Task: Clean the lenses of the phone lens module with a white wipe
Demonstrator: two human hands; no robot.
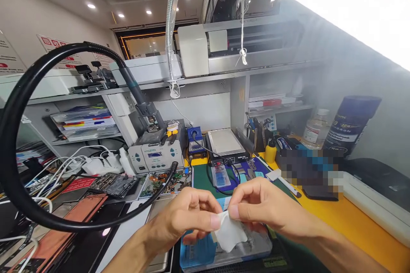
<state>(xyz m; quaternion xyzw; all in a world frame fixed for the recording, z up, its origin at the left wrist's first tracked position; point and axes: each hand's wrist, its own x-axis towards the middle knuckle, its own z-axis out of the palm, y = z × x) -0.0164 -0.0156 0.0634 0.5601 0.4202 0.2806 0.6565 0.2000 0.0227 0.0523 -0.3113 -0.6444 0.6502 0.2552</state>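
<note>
Seen from a head camera above a crowded electronics repair table (352,222): left hand (187,217) and right hand (261,207) raised close together at lower centre, each grip pinched thumb to forefinger on the same small white wipe (228,232). Wipe held in the air between the fingertips, its loose lower corner hanging just above a blue-backed clear plastic tray (221,249) lying on the green mat (200,179). Looped across the left of the view, a thick black hose (19,106) running up to the handle resting on a grey rework station (155,151). Behind the hands, a small blue unit (194,138) beside a flat silver heating plate (226,143), with a parts tray (163,181) of mixed components just left of the mat. At right, on the yellow table edge, a clear bottle (315,130) next to a dark blue can (350,123); an area in front of them blurred out, contents not readable. Possibly phone frames, copper-coloured, stacked at lower left (64,226).
</note>
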